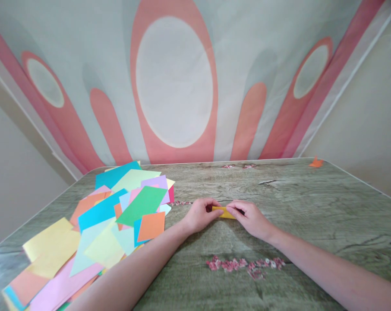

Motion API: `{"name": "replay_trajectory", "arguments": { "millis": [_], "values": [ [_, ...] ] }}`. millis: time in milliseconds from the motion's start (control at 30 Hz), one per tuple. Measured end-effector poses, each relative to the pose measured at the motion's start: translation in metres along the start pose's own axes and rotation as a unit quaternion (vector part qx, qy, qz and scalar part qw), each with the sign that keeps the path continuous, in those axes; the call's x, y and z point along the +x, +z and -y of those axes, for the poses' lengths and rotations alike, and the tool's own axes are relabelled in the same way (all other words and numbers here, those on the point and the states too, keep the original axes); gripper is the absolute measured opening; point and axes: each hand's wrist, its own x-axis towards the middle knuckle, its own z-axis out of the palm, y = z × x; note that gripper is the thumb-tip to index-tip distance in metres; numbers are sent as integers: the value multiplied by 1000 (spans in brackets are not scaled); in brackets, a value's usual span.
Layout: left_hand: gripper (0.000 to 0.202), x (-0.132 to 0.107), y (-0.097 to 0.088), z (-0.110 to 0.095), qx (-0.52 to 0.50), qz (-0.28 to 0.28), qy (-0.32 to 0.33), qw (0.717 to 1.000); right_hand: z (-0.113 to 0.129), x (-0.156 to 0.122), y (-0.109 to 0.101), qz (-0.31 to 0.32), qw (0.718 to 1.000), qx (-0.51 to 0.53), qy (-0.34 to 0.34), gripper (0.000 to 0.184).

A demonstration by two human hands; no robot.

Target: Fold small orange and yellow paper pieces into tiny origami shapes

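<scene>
Fingers on both hands pinching yellow paper. Messy paper pile left of them, left forearm blocking some, orange thingy far right. Arms angled inward.

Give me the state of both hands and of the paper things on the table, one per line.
Left hand: closed, pinching the paper strip's left end
Right hand: closed, pinching its right end
Narrow yellow paper strip: folded, held between both hands
Loose multicoloured paper sheets: spread, overlapping in an untidy pile
Green four-sided paper sheet: unfolded, lying atop others
Small orange pointed paper piece: folded, at the far right corner
</scene>
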Motion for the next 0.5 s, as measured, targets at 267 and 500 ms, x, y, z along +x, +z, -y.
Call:
{"name": "replay_trajectory", "arguments": {
  "millis": [267, 500],
  "values": [
    [22, 0, -1, -2, -7, 4, -8, 1000, 2, 0, -1, -3, 1000, -11, 15, 22],
    [22, 1, -1, -1, -6, 1, -1, 1000, 1, 0, -1, -12, 999, -21, 22, 23]
  ]
}}
